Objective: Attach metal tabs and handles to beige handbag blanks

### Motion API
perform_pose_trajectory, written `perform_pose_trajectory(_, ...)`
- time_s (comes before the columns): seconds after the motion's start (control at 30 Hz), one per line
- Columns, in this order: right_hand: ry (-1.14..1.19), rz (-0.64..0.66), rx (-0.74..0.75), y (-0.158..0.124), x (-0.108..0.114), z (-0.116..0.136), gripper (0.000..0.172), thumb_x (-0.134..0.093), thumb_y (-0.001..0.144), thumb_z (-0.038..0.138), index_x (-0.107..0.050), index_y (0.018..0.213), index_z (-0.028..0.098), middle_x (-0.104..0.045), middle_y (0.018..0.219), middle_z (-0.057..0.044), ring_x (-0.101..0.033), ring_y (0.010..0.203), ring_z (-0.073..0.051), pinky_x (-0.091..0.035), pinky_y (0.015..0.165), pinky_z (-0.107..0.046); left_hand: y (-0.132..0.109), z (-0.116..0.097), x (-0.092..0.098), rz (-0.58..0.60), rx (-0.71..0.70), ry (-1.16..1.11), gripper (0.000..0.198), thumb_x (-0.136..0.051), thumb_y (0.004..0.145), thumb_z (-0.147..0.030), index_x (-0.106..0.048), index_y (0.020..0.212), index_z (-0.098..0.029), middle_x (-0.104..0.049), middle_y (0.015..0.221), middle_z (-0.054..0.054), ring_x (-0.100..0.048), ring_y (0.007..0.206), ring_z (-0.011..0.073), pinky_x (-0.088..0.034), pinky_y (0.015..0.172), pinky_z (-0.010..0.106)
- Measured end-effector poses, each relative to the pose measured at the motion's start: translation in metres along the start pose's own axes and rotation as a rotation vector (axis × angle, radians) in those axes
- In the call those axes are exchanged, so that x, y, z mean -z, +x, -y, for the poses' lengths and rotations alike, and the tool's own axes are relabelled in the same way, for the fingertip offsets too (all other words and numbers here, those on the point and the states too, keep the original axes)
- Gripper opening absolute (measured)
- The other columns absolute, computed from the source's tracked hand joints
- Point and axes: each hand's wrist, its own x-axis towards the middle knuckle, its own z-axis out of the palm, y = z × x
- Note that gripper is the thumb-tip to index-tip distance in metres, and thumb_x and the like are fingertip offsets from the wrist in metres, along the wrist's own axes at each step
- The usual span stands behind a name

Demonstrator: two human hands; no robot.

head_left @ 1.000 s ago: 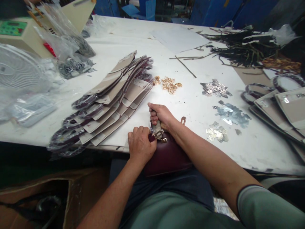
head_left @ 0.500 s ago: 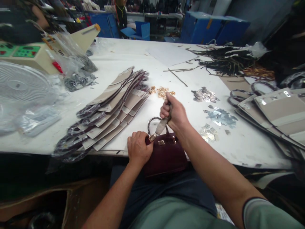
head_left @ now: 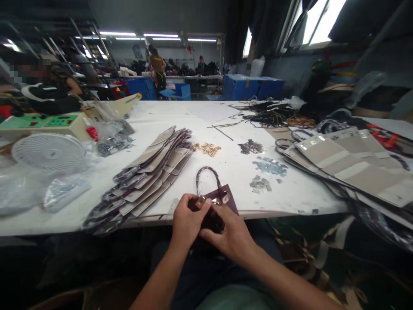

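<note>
A dark maroon handbag (head_left: 230, 199) with gold-coloured metal fittings and a wrapped loop handle (head_left: 208, 168) rests at the table's front edge, in front of my body. My left hand (head_left: 187, 218) pinches the bag's upper left corner, thumb and fingers closed beside a gold fitting (head_left: 200, 201). Across the bag's front lies my right hand (head_left: 230, 230), its index finger near the middle fitting and its thumb lower down, gripping the bag. The hands cover much of the front panel. On the bag's right side another gold fitting (head_left: 225, 198) shows.
Flat unfinished bag pieces (head_left: 155, 172) are stacked at left, more pieces (head_left: 351, 159) at right. Small gold parts (head_left: 210, 149) and piles of metal plates (head_left: 270, 167) lie on the white table (head_left: 167, 113). A fan (head_left: 48, 151) stands at far left. People work in the background.
My right hand has come down from above the bag onto its front; the wrapped-handled tool it held no longer shows. My left hand stays at the bag's left corner. The view has tipped up.
</note>
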Motion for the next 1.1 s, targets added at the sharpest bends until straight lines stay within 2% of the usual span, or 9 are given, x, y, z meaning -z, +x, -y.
perform_pose_trajectory(0.17,-0.076,-0.121,0.137,-0.006,0.025,0.038,0.086,-0.084,0.075,0.035,-0.053,0.155,0.032,-0.069,0.137,-0.014,-0.068,0.119,-0.038,-0.057,0.102,-0.053,-0.053,-0.051,0.03,0.318,-0.061,-0.312,0.069,-0.088,0.069,-0.044,-0.061,0.13,-0.024,-0.075,0.112,0.008,-0.072,0.091,0.0232,-0.059,0.082,0.033)
perform_pose_trajectory(0.3,0.022,-0.137,0.201,0.0,0.064,0.08,0.059,-0.079,0.084,0.036,-0.066,0.142,0.034,-0.077,0.123,-0.008,-0.073,0.109,-0.034,-0.059,0.099,-0.049,-0.08,-0.076,0.055,0.533,-0.243,-0.574,0.081,-0.076,0.084,-0.058,-0.05,0.152,-0.024,-0.066,0.137,0.015,-0.068,0.116,0.0327,-0.059,0.098,0.043)
perform_pose_trajectory(0.4,0.179,-0.147,0.304,0.01,0.105,0.103,0.033,-0.075,0.089,0.034,-0.078,0.122,0.03,-0.08,0.112,-0.006,-0.075,0.1,-0.028,-0.061,0.092,-0.041,-0.08,-0.086,0.067,0.257,-0.384,-0.534,0.062,-0.067,0.092,-0.057,-0.056,0.146,-0.027,-0.06,0.145,0.013,-0.062,0.127,0.033,-0.056,0.106,0.046)
perform_pose_trajectory(0.53,0.233,-0.008,0.383,0.034,0.171,0.119,0.029,-0.084,0.082,0.039,-0.083,0.108,0.026,-0.08,0.099,-0.007,-0.074,0.089,-0.026,-0.061,0.077,-0.034,-0.055,-0.091,0.085,-0.269,-0.551,-0.323,0.067,-0.078,0.087,-0.046,-0.052,0.147,-0.03,-0.053,0.154,0.009,-0.053,0.141,0.0304,-0.043,0.122,0.049)
perform_pose_trajectory(0.6,0.205,0.123,0.377,0.048,0.195,0.125,0.033,-0.087,0.078,0.041,-0.083,0.106,0.024,-0.079,0.097,-0.008,-0.073,0.088,-0.027,-0.06,0.074,-0.033,-0.044,-0.091,0.095,-0.224,-0.587,-0.355,0.072,-0.078,0.086,-0.047,-0.051,0.15,-0.029,-0.052,0.157,0.009,-0.049,0.146,0.0318,-0.04,0.124,0.051)
perform_pose_trajectory(0.67,0.174,0.263,0.335,0.063,0.205,0.129,0.034,-0.088,0.075,0.042,-0.084,0.102,0.022,-0.078,0.095,-0.009,-0.072,0.085,-0.027,-0.059,0.071,-0.032,-0.038,-0.087,0.105,-0.013,-0.565,-0.448,0.068,-0.08,0.084,-0.048,-0.059,0.145,-0.026,-0.058,0.153,0.011,-0.053,0.142,0.0349,-0.045,0.119,0.051)
perform_pose_trajectory(0.87,0.124,0.696,0.122,0.098,0.17,0.101,0.03,-0.081,0.076,0.039,-0.082,0.095,0.015,-0.075,0.085,-0.005,-0.068,0.076,-0.02,-0.054,0.068,-0.027,-0.052,-0.033,0.09,0.535,-0.254,-0.379,0.043,-0.083,0.081,-0.043,-0.079,0.12,-0.024,-0.079,0.118,0.009,-0.075,0.106,0.0309,-0.059,0.098,0.042)
perform_pose_trajectory(1.0,0.066,0.903,-0.017,0.117,0.129,0.05,0.032,-0.077,0.077,0.037,-0.081,0.098,0.013,-0.078,0.094,-0.005,-0.07,0.085,-0.023,-0.055,0.079,-0.03,-0.068,0.031,0.04,0.519,-0.008,-0.495,0.039,-0.082,0.08,-0.046,-0.082,0.107,-0.019,-0.081,0.106,0.01,-0.075,0.102,0.0296,-0.059,0.096,0.038)
perform_pose_trajectory(1.1,-0.011,0.975,-0.052,0.134,0.098,0.01,0.03,-0.077,0.075,0.037,-0.082,0.094,0.014,-0.078,0.092,-0.004,-0.07,0.088,-0.024,-0.054,0.082,-0.031,-0.075,0.07,0.002,0.467,0.242,-0.699,0.05,-0.084,0.075,-0.052,-0.08,0.108,-0.013,-0.081,0.093,0.011,-0.076,0.078,0.0253,-0.061,0.073,0.034)
